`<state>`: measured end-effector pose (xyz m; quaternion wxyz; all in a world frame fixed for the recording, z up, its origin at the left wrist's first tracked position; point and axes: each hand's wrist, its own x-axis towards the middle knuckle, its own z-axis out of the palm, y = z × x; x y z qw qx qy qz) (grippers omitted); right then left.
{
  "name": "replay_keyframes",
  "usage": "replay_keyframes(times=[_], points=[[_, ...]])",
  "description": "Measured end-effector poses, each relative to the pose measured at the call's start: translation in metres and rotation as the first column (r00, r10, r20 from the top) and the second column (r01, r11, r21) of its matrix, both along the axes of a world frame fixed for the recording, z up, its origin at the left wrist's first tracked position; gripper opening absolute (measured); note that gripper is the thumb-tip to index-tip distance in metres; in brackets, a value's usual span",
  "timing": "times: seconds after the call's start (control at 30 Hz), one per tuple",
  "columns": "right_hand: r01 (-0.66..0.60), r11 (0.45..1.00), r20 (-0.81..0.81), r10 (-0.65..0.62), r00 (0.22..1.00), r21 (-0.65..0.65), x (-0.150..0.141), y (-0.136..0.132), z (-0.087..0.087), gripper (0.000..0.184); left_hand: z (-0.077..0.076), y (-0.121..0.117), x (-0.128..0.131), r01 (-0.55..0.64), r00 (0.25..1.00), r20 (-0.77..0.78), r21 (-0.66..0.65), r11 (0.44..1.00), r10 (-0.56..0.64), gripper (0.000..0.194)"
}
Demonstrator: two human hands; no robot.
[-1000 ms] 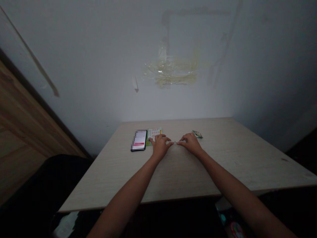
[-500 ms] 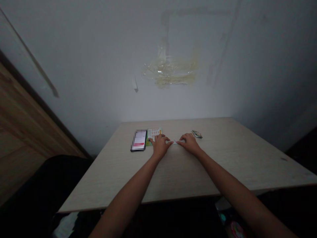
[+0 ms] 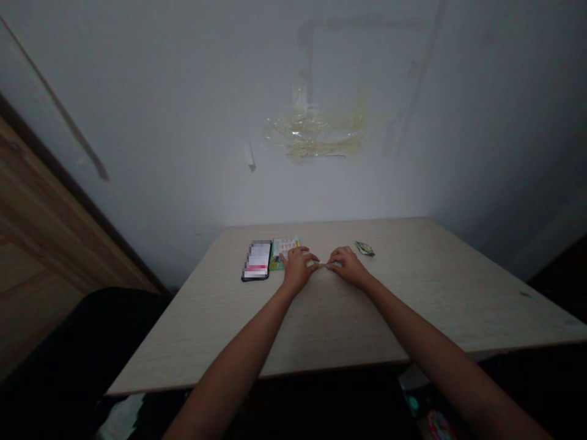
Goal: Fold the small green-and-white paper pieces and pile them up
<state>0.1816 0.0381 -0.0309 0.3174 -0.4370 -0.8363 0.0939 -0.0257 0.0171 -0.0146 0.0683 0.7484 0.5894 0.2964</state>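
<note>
Between my two hands, just above or on the tabletop, is a small, narrow whitish strip [image 3: 323,264], which looks like paper. My left hand [image 3: 298,267] pinches its left end with thumb and forefinger; the other fingers reach over a printed green-and-white sheet [image 3: 285,244]. At the right end, my right hand [image 3: 349,265] closes thumb and fingertips on the same strip. Most of the strip is covered by fingertips, so its full shape is hidden. A small folded, colourful paper piece [image 3: 365,249] lies just beyond my right hand.
A phone [image 3: 257,261] with a lit, blurred screen lies left of the printed sheet. The pale wooden table [image 3: 211,330] meets a wall [image 3: 183,122] bearing old clear tape [image 3: 321,135]. Dark items sit below the front edge, with a pink object [image 3: 439,424] at lower right.
My right hand's fingers have drawn slightly inward, and the fingertips of both hands are a little closer together. Less of the whitish strip shows between them. The phone and papers stay put.
</note>
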Motion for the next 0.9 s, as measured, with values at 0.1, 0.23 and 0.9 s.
replay_keyframes(times=[0.1,0.23,0.9], points=[[-0.005,1.0,0.037,0.005,0.999,0.002,0.001,-0.002,0.003,0.012,0.0,-0.001,-0.001,0.07,0.996,-0.047,0.002,0.998,-0.07,0.014],[-0.001,1.0,0.072,0.001,0.997,0.003,0.0,-0.003,0.006,0.014,0.001,-0.002,0.0,0.066,0.991,-0.114,-0.009,0.998,-0.067,0.017],[0.085,0.996,0.144,-0.082,0.986,-0.012,-0.007,-0.008,0.011,0.016,0.005,0.001,0.005,0.085,0.974,-0.21,0.001,0.996,-0.083,0.015]])
